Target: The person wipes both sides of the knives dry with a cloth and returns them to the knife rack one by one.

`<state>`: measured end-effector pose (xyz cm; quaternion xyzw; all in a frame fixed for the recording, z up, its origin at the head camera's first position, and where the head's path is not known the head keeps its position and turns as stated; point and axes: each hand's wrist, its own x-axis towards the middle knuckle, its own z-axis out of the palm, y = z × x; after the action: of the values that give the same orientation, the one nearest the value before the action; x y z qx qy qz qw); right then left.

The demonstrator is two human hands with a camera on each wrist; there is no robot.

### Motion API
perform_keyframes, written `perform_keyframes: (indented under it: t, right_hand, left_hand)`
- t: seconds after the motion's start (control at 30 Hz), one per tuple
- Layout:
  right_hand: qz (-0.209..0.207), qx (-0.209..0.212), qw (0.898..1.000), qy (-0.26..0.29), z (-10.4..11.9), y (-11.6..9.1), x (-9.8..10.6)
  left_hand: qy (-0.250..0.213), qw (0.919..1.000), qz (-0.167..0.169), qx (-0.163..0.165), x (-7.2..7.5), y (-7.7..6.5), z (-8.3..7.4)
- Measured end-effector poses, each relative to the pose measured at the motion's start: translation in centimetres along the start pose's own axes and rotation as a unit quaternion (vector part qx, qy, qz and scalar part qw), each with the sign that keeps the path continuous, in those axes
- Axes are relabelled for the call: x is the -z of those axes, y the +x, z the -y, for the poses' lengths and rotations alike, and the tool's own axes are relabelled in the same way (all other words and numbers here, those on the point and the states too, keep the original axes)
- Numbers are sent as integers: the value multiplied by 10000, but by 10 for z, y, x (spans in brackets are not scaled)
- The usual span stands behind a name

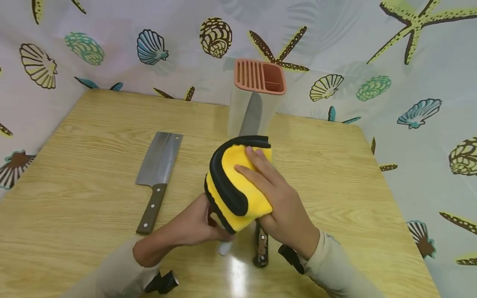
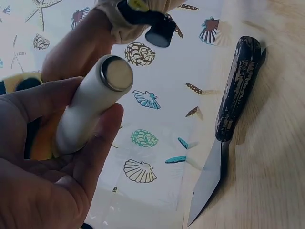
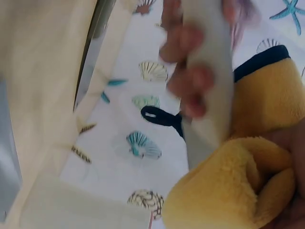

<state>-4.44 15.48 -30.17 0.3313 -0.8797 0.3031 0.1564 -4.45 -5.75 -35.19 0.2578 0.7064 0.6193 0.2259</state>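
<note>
My left hand (image 1: 191,223) grips the white handle (image 2: 88,102) of a kitchen knife, whose wide metal blade (image 1: 252,116) points away from me and emerges past the far side of a cloth. That cloth (image 1: 247,182) is yellow with black trim, folded and fluffy. My right hand (image 1: 287,203) holds it against the knife, with fingers spread over its top. The middle of the blade is hidden beneath the fabric. On the table below lies a second knife with a worn dark handle (image 1: 262,244); its blade (image 2: 209,176) shows in the left wrist view.
A cleaver (image 1: 158,165) with a brown riveted handle lies to the left on the wooden table (image 1: 93,165). At the back stands a pale knife holder (image 1: 238,111) with a coral slotted top. Shell-patterned fabric (image 1: 186,70) hangs behind the table.
</note>
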Motion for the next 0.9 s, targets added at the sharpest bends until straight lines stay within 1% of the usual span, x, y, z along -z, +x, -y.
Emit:
perform_keyframes:
  t: [0.03, 0.1, 0.17, 0.27, 0.37, 0.47, 0.53, 0.57, 0.6, 0.63, 0.67, 0.73, 0.77, 0.8, 0.83, 0.87, 0.9]
  right_hand:
    - [-87, -43, 9999, -40, -3, 3, 1]
    - [-257, -112, 9994, -180, -10, 9, 5]
    - [-423, -180, 9983, -353, -16, 14, 8]
    - [-689, -268, 9957, -555, -23, 24, 16]
    - [-914, -393, 9931, -614, -30, 34, 25]
    - [-1052, -621, 9916, -418, -40, 44, 34]
    - [-1140, -838, 9899, -95, -48, 50, 41]
    - [-1223, -1003, 9873, 155, -53, 53, 43]
    - [-1348, -1184, 9827, 454, -58, 55, 46]
    - [-1528, -1344, 9760, 781, -62, 57, 49]
    - [-1775, -1475, 9664, 1133, -66, 58, 52]
    - [-2393, -1540, 9400, 1884, -70, 57, 58]
    - [-2713, -1505, 9278, 2071, -70, 55, 61]
    - [-2999, -1387, 9182, 2184, -68, 53, 63]
    - [-3238, -1214, 9117, 2217, -64, 50, 65]
    - [-3401, -982, 9083, 2229, -59, 48, 66]
    - [-3496, -737, 9077, 2200, -53, 45, 65]
  left_hand:
    - [-202, 9997, 122, 117, 0, 1, -1]
    - [-409, 9984, 280, 275, -1, 1, -2]
    - [-449, 9977, 339, 385, -2, 0, -4]
    - [-453, 9972, 423, 428, -3, -3, -6]
    - [-434, 9967, 523, 448, -5, -7, -9]
    - [-426, 9961, 639, 443, -6, -9, -10]
    - [-511, 9952, 719, 421, -7, -9, -9]
    - [-584, 9945, 767, 404, -8, -9, -9]
    - [-715, 9932, 826, 393, -8, -9, -8]
    - [-864, 9915, 897, 372, -9, -8, -7]
    - [-1045, 9890, 987, 355, -9, -8, -6]
    - [-1365, 9835, 1153, 292, -10, -7, -3]
    - [-1529, 9803, 1224, 244, -9, -7, -1]
    - [-1673, 9774, 1275, 200, -9, -6, 0]
    - [-1775, 9753, 1306, 146, -8, -5, 1]
    - [-1875, 9734, 1317, 67, -6, -4, 2]
    - [-1957, 9720, 1299, 2, -5, -3, 3]
